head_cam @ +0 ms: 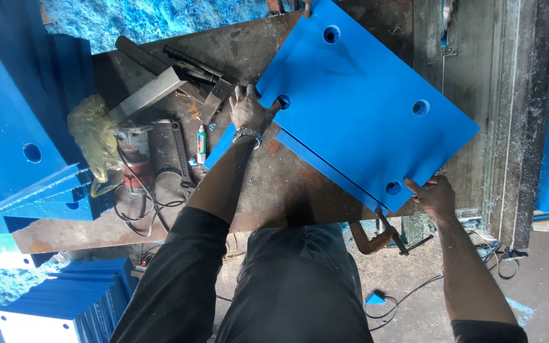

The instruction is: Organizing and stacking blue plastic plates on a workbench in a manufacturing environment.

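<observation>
Right hand (pixel 435 195): fingers closed on near corner of blue drilled panel (pixel 370 108), at 5 o'clock. Left hand (pixel 249 109): palm spread flat on its 9 o'clock corner. Panel's long axis runs 11 to 5 across rusty steel workbench (pixel 287 184); router (pixel 133 152) well left.

My rusty metal workbench (pixel 287 190) carries a big blue plate (pixel 363 101), a power tool (pixel 133 152), a wrench (pixel 179 152), a marker (pixel 202 143) and stacked blue plates (pixel 14 146).
</observation>
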